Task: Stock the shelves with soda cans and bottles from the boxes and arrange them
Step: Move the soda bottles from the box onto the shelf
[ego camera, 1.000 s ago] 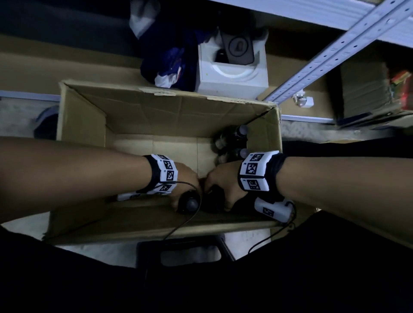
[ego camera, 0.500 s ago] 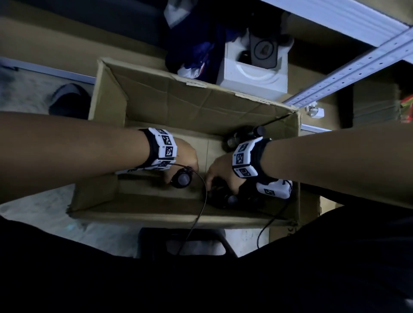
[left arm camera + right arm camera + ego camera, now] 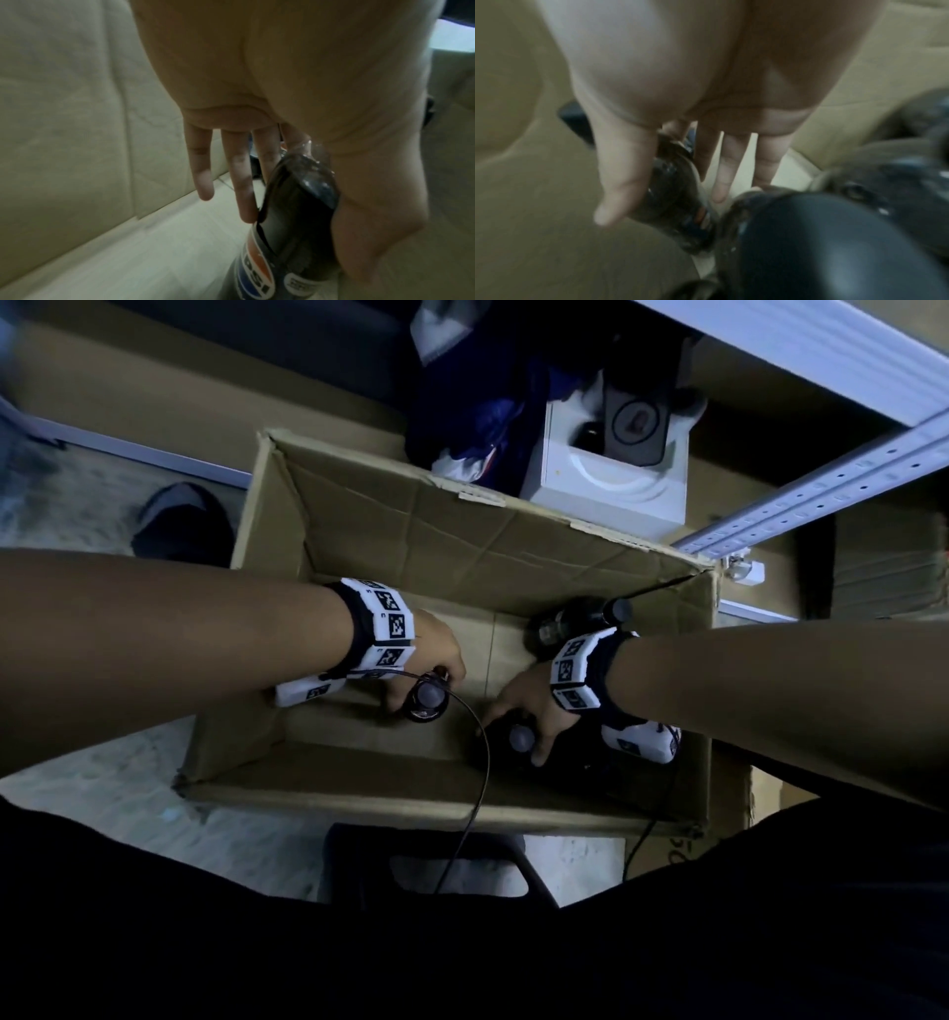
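Head view: each hand's grip, left (image 3: 436, 652) and right (image 3: 524, 706), round a cola bottle in the box (image 3: 411, 541).

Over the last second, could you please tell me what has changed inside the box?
The hands have drawn apart: the left hand carried its bottle leftward along the near wall of the box, while the right hand stayed over the cluster and now grips another bottle by its neck. The far-corner bottles stayed put.

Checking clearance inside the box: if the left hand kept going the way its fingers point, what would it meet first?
Probably the cardboard box floor; the left hand, holding a dark Pepsi bottle, points its fingers down there.
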